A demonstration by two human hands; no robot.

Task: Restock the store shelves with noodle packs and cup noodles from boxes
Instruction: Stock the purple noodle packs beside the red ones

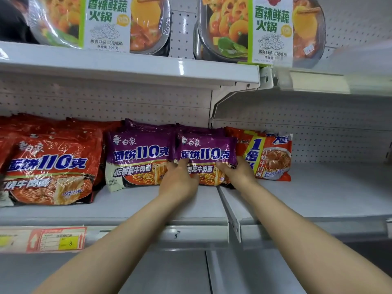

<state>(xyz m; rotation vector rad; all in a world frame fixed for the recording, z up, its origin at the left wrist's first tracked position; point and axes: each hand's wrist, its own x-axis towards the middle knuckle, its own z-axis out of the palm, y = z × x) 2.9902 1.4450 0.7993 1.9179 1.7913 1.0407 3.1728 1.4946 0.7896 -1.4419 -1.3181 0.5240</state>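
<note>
Left to right along the middle shelf (pixel 131 204), we saw first the red noodle pack (pixel 53 168), printed "白象" and "面饼110克", with further red packs stacked behind it; we could not count them. Below it on the shelf edge hung a price label (pixel 57 239) showing a "3" on a yellow patch; its other print was too blurred to read. Next stood the left purple pack (pixel 137 158), also marked "白象 面饼110克", with purple packs behind. Beside it, the right purple pack (pixel 206 158) carried the same writing and stood on the shelf at the joint between two shelf sections. Our left hand (pixel 178 181) held its lower left edge, fingers curled onto the front; our right hand (pixel 237 172) held its lower right corner, so each grip pinched this pack. Just to the right lay one orange pack (pixel 269 158) reading "红烧牛肉面" and "1倍". On the upper shelf (pixel 127 62) stood two hot-pot bowls, the left bowl (pixel 106 22) and the right bowl (pixel 265 28), each labelled "香辣鲜蔬火锅".
</note>
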